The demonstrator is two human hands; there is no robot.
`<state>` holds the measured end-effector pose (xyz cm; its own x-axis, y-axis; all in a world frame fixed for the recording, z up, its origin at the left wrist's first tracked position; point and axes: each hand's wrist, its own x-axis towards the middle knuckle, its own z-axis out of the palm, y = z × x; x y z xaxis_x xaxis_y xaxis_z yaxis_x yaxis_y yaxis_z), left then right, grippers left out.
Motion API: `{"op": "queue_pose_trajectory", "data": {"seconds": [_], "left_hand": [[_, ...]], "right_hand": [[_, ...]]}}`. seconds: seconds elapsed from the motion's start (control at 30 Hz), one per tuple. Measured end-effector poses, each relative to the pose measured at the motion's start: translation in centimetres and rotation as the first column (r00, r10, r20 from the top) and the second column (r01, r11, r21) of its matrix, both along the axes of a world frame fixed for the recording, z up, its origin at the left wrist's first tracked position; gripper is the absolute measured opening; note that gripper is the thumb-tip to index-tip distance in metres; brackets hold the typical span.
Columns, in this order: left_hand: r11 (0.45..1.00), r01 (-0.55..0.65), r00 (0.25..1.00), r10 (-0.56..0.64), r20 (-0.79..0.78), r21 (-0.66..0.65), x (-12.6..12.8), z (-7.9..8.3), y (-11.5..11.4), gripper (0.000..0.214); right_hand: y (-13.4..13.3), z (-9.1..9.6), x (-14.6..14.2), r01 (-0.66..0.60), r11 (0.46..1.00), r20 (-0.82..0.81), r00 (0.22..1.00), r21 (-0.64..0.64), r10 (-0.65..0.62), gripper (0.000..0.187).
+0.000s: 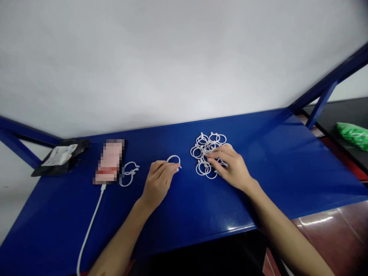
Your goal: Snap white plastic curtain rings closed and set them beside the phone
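Observation:
My left hand rests on the blue table, its fingertips pinched on a single white plastic ring that lies on the surface. My right hand lies over the near side of a pile of several white rings, fingers stretched flat and touching them. Two or three more white rings lie to the left of my left hand, beside a phone.
A phone lies at the left with a white cable running toward the front edge. A dark plastic packet sits at the far left corner. Blue frame bars rise at the right; something green lies beyond.

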<state>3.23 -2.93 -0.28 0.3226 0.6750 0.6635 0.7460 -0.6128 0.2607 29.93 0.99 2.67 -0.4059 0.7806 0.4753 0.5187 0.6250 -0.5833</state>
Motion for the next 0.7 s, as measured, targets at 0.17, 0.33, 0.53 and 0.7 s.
{"op": "queue_pose_trajectory", "data": {"seconds": [0.17, 0.33, 0.53, 0.7], "left_hand": [[0.992, 0.122, 0.990, -0.123, 0.073, 0.023, 0.7, 0.6, -0.6, 0.025], [0.986, 0.166, 0.959, -0.156, 0.237, -0.023, 1.5, 0.9, -0.9, 0.018], [0.919, 0.271, 0.856, -0.093, 0.508, -0.288, 1.8, 0.9, -1.6, 0.012], [0.843, 0.394, 0.753, -0.068, 0.654, -0.366, 1.9, 0.9, -1.8, 0.009]], "right_hand": [[-2.4, -0.8, -3.1, -0.194, 0.981, 0.046, 0.980, -0.004, 0.194, 0.031], [-3.0, -1.6, -4.3, -0.251, 0.967, 0.003, 0.968, -0.049, 0.252, 0.022], [-3.1, -2.1, -4.5, -0.252, 0.960, -0.164, 0.959, -0.125, 0.231, 0.013], [-3.3, -2.3, -4.4, -0.311, 0.950, -0.142, 0.941, -0.012, 0.307, 0.018]]}}
